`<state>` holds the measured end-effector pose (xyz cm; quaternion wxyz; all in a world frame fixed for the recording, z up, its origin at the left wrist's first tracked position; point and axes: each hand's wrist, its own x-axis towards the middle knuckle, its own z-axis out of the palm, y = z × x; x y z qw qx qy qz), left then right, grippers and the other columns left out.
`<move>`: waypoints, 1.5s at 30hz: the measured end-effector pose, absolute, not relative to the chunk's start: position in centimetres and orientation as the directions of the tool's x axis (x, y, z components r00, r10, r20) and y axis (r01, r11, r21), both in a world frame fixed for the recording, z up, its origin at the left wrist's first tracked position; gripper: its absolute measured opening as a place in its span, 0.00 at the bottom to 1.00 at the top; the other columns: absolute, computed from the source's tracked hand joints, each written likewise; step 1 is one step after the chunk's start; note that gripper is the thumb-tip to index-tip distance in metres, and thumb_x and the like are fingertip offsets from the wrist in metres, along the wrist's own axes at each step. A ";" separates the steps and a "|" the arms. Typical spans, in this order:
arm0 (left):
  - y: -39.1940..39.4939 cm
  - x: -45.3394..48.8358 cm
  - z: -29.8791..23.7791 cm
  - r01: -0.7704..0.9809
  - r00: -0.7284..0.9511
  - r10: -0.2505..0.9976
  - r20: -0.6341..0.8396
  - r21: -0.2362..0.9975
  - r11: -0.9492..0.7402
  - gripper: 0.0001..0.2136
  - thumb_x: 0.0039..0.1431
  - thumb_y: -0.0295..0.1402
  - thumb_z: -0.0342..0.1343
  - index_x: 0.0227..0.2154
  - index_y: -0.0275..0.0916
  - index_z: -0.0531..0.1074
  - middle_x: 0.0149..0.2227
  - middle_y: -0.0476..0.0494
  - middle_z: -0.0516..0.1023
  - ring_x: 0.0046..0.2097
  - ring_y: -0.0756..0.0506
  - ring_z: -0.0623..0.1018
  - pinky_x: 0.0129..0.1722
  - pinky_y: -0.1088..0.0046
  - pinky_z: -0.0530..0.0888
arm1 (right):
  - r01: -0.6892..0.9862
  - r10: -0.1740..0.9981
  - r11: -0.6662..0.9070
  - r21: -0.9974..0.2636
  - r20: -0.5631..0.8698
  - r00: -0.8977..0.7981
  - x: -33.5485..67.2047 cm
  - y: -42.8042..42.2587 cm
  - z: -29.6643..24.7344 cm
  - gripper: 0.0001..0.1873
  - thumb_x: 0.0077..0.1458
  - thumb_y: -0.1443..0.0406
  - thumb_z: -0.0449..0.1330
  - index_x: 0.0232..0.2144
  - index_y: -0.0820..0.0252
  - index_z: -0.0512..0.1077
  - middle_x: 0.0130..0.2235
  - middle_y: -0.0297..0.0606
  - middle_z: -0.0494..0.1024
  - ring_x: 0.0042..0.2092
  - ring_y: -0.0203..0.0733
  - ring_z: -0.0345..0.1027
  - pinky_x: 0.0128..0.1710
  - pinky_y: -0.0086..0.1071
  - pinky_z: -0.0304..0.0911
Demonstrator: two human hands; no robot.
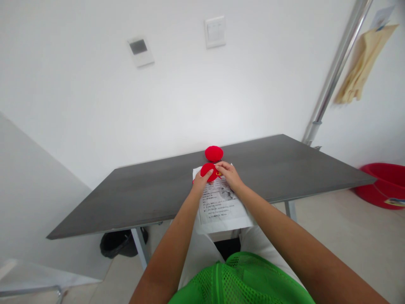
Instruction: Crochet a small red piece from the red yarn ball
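Note:
Between my two hands is a round red piece with a small yellow mark near its right side; its exact kind does not show. My left hand grips its left and lower edge, with the thumb lying on top. The fingers of my right hand pinch its right edge beside the yellow mark. Just beyond lies a second red round piece, resting on the table. Under my hands a printed sheet of paper with a grey picture hangs slightly over the table's near edge.
The dark grey table stands against a white wall. A black bin is below it on the left. On the right are a red basin, a metal pipe and pale gloves hanging on the wall.

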<state>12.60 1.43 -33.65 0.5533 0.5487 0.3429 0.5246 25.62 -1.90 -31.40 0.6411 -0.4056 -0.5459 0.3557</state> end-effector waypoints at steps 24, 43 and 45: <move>1.4 12.6 -33.6 -0.182 0.202 0.963 0.180 0.973 -0.144 0.19 0.44 0.43 0.65 0.35 0.35 0.73 0.22 0.50 0.74 0.20 0.53 0.69 0.20 0.77 0.67 | -0.040 0.899 0.417 -0.908 0.406 0.168 25.6 -1.9 -31.5 0.09 0.45 0.58 0.60 0.24 0.57 0.71 0.26 0.31 0.72 0.30 0.37 0.64 0.35 0.31 0.60; 1.6 12.6 -33.9 -0.174 0.219 0.954 0.205 0.970 -0.169 0.19 0.44 0.44 0.64 0.35 0.35 0.73 0.22 0.50 0.73 0.20 0.52 0.69 0.20 0.77 0.67 | -0.034 0.897 0.419 -0.907 0.408 0.166 25.6 -1.8 -31.4 0.08 0.44 0.58 0.60 0.23 0.56 0.73 0.28 0.33 0.75 0.33 0.39 0.67 0.37 0.33 0.61; 1.6 12.6 -33.9 -0.173 0.218 0.954 0.206 0.970 -0.170 0.19 0.45 0.44 0.64 0.35 0.35 0.73 0.22 0.49 0.74 0.20 0.52 0.69 0.20 0.76 0.67 | -0.032 0.896 0.422 -0.906 0.412 0.163 25.6 -1.9 -31.4 0.08 0.44 0.58 0.60 0.23 0.56 0.72 0.28 0.33 0.75 0.33 0.39 0.67 0.37 0.33 0.61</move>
